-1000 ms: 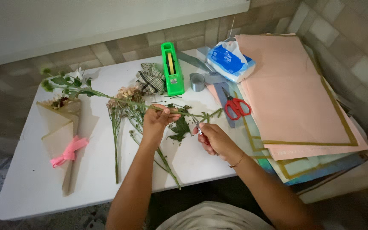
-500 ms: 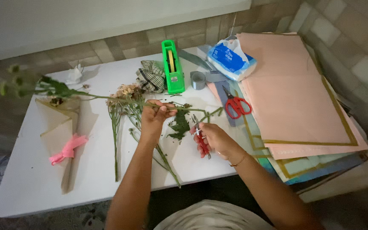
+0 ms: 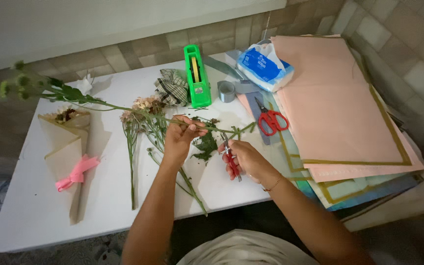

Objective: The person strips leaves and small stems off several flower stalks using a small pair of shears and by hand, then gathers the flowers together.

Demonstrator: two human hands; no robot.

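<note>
I hold a stem (image 3: 123, 109) over the table (image 3: 35, 216) and have snips (image 3: 230, 159) at its right end.

My left hand (image 3: 181, 139) is pinched shut around the stem near its middle; the stem runs left and far to green buds past the table edge. My right hand (image 3: 245, 159) is closed on the red-handled snips, blades pointing far toward the leafy right end. Leaf scraps (image 3: 204, 145) lie between my hands. Loose flowers (image 3: 141, 132) lie just left, a paper cone (image 3: 67, 147) with a pink bow further left. Far: green tape dispenser (image 3: 196, 76), red scissors (image 3: 270, 119), pink sheets (image 3: 334, 103) right.
</note>
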